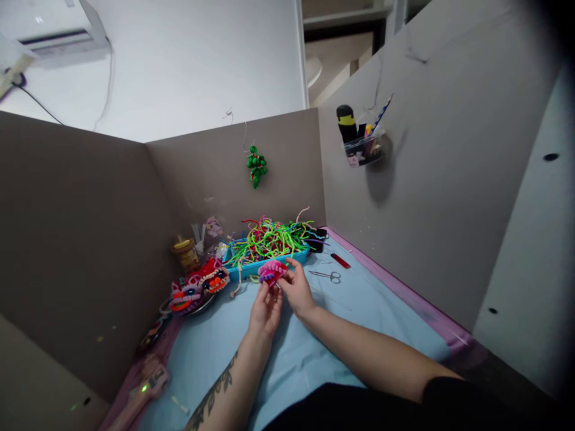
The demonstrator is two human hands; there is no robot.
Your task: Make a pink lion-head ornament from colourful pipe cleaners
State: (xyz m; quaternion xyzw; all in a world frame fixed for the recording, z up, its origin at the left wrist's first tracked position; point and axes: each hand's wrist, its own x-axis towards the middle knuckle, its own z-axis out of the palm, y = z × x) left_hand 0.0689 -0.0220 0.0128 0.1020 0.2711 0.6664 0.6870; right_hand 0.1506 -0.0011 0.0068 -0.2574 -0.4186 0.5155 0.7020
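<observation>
Over the worktop point(377, 299), toward its far edge, the work looks partway along. The blue tray point(246, 270) near that edge is heaped with loose fuzzy stems point(275, 239), apparently unused. By the left edge, a metal bowl point(204, 307) carries several coloured fuzzy pieces point(215, 280) that look made up. The left hand point(266, 310) pinches a pink-and-purple piece point(272, 272) from below and the right hand point(297, 291) grips its right side, fingers closed in; it is just in front of the tray, and I cannot tell whether it is complete. Toward the right edge, apart from the hands, lie scissors point(331, 276) and a smaller red strip point(340, 260); nothing blocks either hand.
</observation>
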